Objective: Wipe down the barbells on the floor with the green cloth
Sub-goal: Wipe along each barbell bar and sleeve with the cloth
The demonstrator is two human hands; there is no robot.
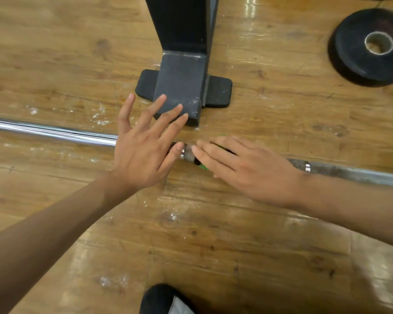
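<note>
I read the barbell (55,132) as lying flat on the wooden floor (191,234), just on the near side of the rack foot (179,87) and running out past it both ways. Left of the foot the bar is bright, smooth chrome. Right of it the steel looks dull, grey and gritty.

The left hand (143,152) is spread over the bar with straight fingers gripping nothing, its thumb touching the bar by the collar (188,152). The right hand (247,168) lies flat with straight fingers on the green cloth (202,167). Only slivers of the cloth show, so I think it is draped over the bar but cannot be sure.

The bar should be heavy and rigid, round enough to roll, and slick on the chrome. The cloth is soft and limp, so I would wrap it round the shaft and steady the bar with the free hand. A black weight plate (349,64) lies well right of the foot.
</note>
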